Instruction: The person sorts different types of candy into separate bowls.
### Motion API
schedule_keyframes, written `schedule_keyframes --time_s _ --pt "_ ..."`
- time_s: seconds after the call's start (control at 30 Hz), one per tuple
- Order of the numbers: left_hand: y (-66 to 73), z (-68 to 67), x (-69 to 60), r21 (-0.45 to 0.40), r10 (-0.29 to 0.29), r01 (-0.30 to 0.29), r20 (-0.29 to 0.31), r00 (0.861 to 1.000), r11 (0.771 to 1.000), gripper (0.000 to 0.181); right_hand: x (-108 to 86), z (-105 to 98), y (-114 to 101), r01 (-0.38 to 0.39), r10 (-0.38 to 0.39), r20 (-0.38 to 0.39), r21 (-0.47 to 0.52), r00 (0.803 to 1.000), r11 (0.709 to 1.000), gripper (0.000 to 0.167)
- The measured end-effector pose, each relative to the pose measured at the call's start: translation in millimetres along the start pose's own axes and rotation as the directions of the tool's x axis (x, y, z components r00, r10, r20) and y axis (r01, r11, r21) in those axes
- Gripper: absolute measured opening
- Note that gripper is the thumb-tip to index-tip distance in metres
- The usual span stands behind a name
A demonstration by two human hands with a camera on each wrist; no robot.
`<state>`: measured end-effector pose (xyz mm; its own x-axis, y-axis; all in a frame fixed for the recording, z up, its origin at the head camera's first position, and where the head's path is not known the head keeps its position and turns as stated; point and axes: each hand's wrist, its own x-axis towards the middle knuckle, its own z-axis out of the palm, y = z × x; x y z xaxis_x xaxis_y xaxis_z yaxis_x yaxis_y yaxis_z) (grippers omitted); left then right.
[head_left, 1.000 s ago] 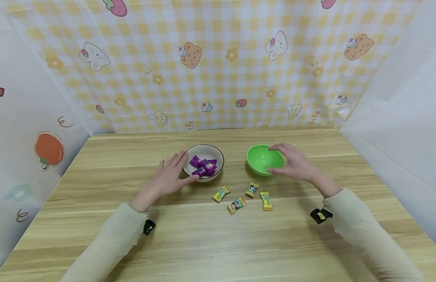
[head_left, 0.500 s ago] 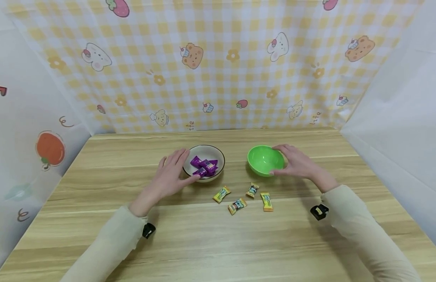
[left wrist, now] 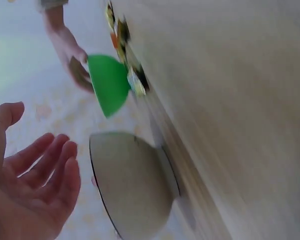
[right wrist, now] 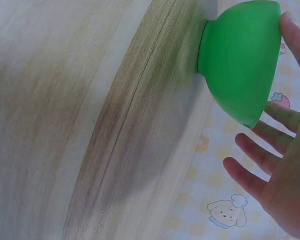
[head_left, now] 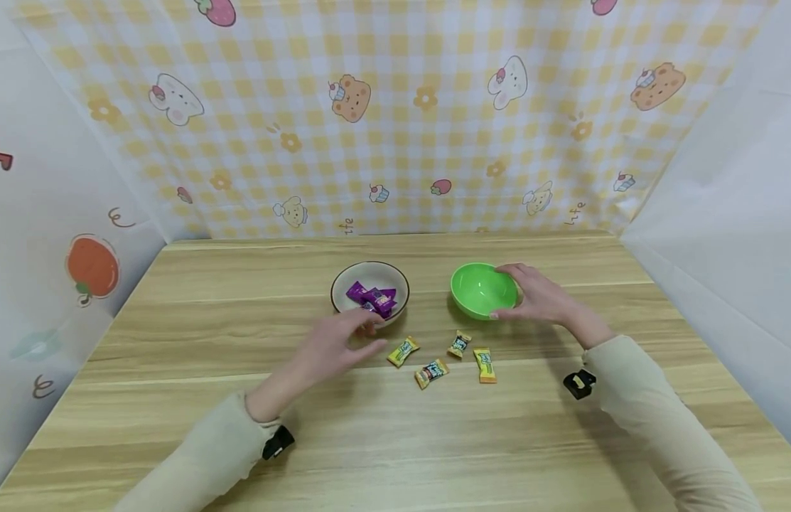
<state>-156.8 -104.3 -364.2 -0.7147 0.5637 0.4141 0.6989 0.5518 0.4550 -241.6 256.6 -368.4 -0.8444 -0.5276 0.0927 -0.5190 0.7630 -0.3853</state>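
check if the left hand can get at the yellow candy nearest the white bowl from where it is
Likely yes: the left hand looks empty and close to that yellow candy, and nothing appears to stand between them.

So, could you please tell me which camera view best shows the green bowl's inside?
The head view, because it looks down into the green bowl. Both wrist views show only its outer wall from the side, larger in the right wrist view.

Before me, a light wood-grain table point(head_left: 433, 455); behind it, yellow-and-white checked cloth point(head_left: 395, 139) printed with 2 brown bears point(head_left: 352, 101). At my left, white sheet point(head_left: 37, 199) bearing 1 large red fruit point(head_left: 93, 264); at my right, pale sheet point(head_left: 734, 213).
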Motion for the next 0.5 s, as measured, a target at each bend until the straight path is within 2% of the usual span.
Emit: schedule_keyframes --time_s 0.03,0.07,0.13,0.2,0.23,0.3,0.5 --pt "3.0 2.8 -0.1 -0.058 -0.042 0.046 0.066 0.997 0.997 0.032 -0.1 0.0 0.1 -0.001 0.001 0.003 0.000 1.000 1.000 0.092" --pt "5.6 5.4 0.1 -0.112 -0.083 0.098 0.130 0.988 0.989 0.032 0.0 -0.1 0.2 -0.001 0.001 0.005 -0.001 1.000 1.000 0.092" --pt "9.2 10.4 0.7 -0.202 -0.166 0.216 0.239 0.957 0.955 0.033 -0.2 -0.1 0.3 -0.003 0.003 0.010 -0.004 1.000 1.000 0.092" --pt "10.4 15.4 1.3 -0.247 -0.228 0.308 0.304 0.925 0.919 0.034 -0.1 -0.1 0.5 -0.005 0.005 0.013 -0.005 1.000 1.000 0.092" --pt "10.3 17.9 1.8 -0.250 -0.249 0.333 0.314 0.916 0.909 0.035 -0.2 -0.1 0.4 -0.007 0.007 0.014 -0.004 1.000 1.000 0.092" --pt "8.8 23.3 2.6 -0.237 -0.275 0.353 0.305 0.912 0.905 0.034 -0.3 -0.3 0.3 -0.010 0.010 0.015 -0.002 1.000 1.000 0.093" --pt "3.9 36.5 5.1 -0.076 -0.291 0.316 0.234 0.928 0.946 0.033 -1.1 -0.6 1.1 -0.008 0.008 0.012 -0.006 1.000 1.000 0.092"
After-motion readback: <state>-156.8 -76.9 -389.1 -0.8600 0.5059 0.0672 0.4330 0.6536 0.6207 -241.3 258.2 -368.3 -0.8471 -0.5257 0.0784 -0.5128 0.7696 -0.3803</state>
